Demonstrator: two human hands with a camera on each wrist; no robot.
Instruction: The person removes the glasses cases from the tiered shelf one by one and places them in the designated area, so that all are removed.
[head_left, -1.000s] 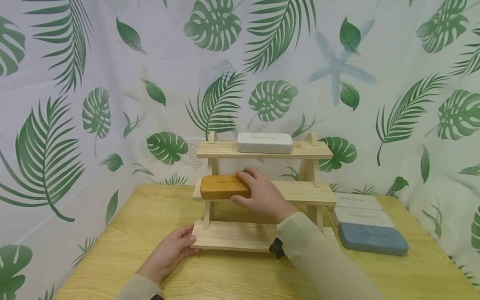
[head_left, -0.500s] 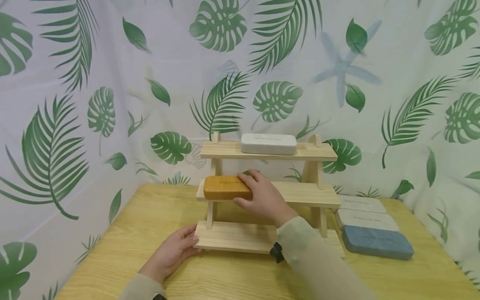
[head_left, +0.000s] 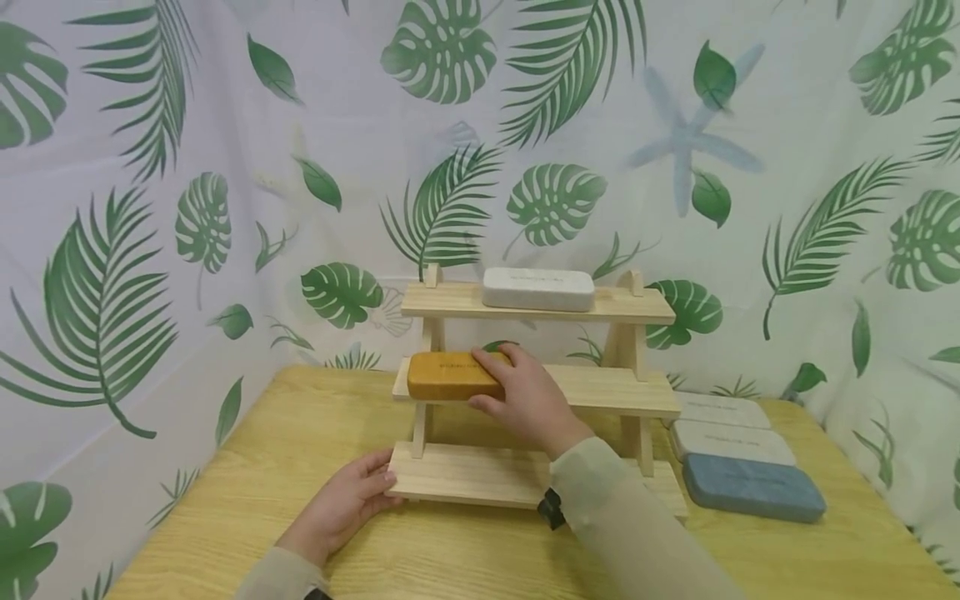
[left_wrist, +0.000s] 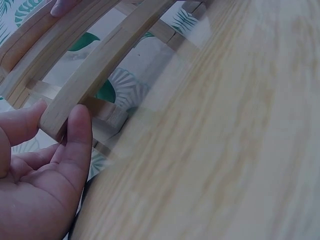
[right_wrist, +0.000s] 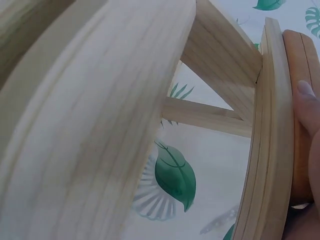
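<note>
One orange case [head_left: 447, 377] gripped by the right hand [head_left: 527, 402] on the middle shelf [head_left: 611, 389], bottom shelf [head_left: 476, 477] pinched by the left hand [head_left: 347, 506]. Could tip over the front edge if dragged nearer. Looks closed, contents hidden, like the white case [head_left: 537, 290] beyond the right hand, blue case [head_left: 753, 489] and two pale cases [head_left: 733, 442] on the surface [head_left: 450, 562] rightward.

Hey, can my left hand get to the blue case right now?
Probably not easily: your left hand grips the left end of the bottom shelf, while the blue case lies right of the wooden stand, with your right forearm stretched between.
</note>
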